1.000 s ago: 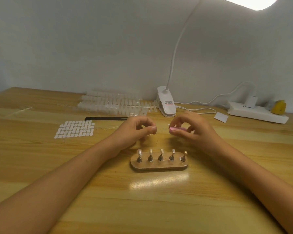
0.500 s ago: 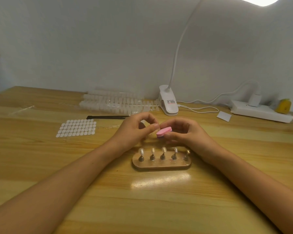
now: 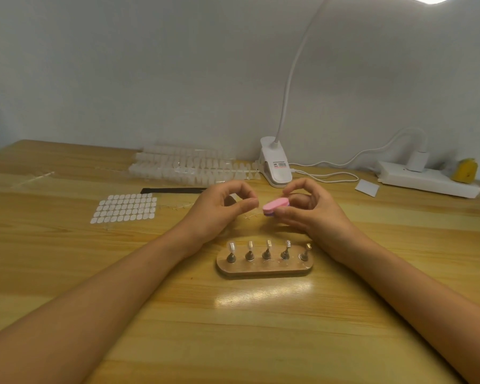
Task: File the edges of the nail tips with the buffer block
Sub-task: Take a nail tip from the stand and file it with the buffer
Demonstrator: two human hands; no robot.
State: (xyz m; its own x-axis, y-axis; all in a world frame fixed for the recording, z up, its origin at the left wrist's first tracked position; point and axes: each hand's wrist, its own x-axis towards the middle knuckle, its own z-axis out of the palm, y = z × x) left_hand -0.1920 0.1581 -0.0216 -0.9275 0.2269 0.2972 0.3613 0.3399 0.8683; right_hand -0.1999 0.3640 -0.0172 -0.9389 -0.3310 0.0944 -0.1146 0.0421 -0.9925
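Buffer block (image 3: 275,206): oval, pink top face, purple layer beneath.

- Location: held clear of the counter (image 3: 233,328), just beyond the wooden stand (image 3: 263,268) and between the two hands.
- Orientation: long axis runs near-left to far-right. The near-left end points at the left fingertips, and the pink face is tilted up toward the camera.
- Right hand (image 3: 316,214): fingers (image 3: 297,187) curled over the block's far-right half, thumb underneath, gripping it.
- Left hand (image 3: 219,214): forefinger and thumb are curled toward each other, their ends just beside the block's near-left end. I cannot tell whether a tip is pinched there, as anything held is too small to see.
- Nail tips (image 3: 231,247): five, upright on metal pegs in a row along the stand, on the near side of both hands. No hand touches them.
- Step in hand: I judge that the block is being lined up for a filing stroke.
- Next move: I judge it calls for laying the block's face flat against a tip's rim. Short, light strokes should then run along the block's long axis while the other hand steadies the tip.
- Far left: sheet of adhesive tabs (image 3: 125,207), black strip (image 3: 172,190), spare tip racks (image 3: 183,167).
- Far centre: clip lamp (image 3: 276,167).
- Far right: white card (image 3: 367,187), power strip (image 3: 427,182).
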